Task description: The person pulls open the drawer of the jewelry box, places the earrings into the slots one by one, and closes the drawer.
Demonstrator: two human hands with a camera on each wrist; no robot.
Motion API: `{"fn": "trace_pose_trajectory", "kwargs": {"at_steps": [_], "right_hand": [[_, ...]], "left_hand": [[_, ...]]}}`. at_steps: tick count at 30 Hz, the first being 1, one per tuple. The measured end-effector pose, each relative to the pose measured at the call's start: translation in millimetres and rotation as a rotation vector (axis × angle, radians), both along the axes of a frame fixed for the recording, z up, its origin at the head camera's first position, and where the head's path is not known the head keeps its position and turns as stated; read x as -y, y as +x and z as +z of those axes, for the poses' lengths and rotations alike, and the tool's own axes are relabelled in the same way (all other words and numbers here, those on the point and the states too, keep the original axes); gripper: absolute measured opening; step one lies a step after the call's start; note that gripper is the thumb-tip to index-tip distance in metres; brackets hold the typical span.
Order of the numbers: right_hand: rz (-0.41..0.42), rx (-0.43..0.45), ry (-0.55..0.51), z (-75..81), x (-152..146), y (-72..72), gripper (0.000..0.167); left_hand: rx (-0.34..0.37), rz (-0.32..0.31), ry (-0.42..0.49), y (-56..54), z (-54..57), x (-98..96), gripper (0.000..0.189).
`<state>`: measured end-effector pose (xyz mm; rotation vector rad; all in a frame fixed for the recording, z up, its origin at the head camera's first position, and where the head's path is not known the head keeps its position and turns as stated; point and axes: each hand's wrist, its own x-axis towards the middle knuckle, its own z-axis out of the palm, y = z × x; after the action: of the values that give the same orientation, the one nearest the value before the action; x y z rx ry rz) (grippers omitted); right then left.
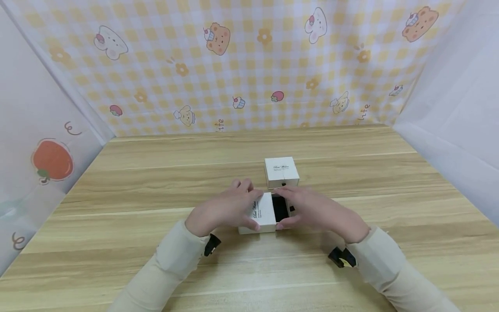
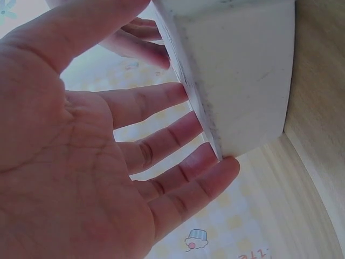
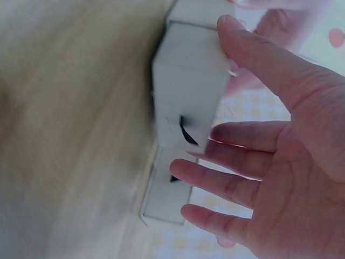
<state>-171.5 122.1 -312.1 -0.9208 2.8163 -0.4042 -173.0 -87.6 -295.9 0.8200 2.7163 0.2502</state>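
A white drawer-style gift box (image 1: 267,214) with black lettering lies on the table, its drawer (image 1: 280,209) pulled partly out to the right and showing a black inside. My left hand (image 1: 230,209) holds the outer sleeve, thumb on the near side and fingers over the top toward the far side. My right hand (image 1: 315,212) grips the drawer between thumb and forefinger across its near and far walls. In the right wrist view the drawer front (image 3: 183,102) carries a black pull tab (image 3: 187,132), and the other fingers extend past it.
Just behind stands a second white gift box (image 1: 281,170), closed, with similar lettering and its own black tab. The wood-grain table (image 1: 175,173) ends at a yellow checked curtain (image 1: 249,65). White cloth walls flank both sides.
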Motion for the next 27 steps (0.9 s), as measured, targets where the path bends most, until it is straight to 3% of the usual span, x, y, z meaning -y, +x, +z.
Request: {"fn": "trace_pose_trajectory", "kwargs": {"at_steps": [6,11,17,27], "right_hand": [[0.007,-0.005,-0.02,7.9,-10,-4.0,0.071],[-0.008,-0.002,-0.001,11.7,-18,-5.3,0.053],[0.037,-0.058,-0.009,11.2,-24,-6.7,0.028],[0.044,-0.057,0.015,4.6,-18,-9.7,0.012]], "left_hand": [[0.007,0.003,0.0,0.0,0.3,0.7,0.082],[0.019,0.01,0.011,0.6,0.9,1.1,0.082],[0.024,0.002,0.017,1.1,1.8,1.3,0.082],[0.022,0.002,0.018,0.7,1.1,1.4,0.082]]}}
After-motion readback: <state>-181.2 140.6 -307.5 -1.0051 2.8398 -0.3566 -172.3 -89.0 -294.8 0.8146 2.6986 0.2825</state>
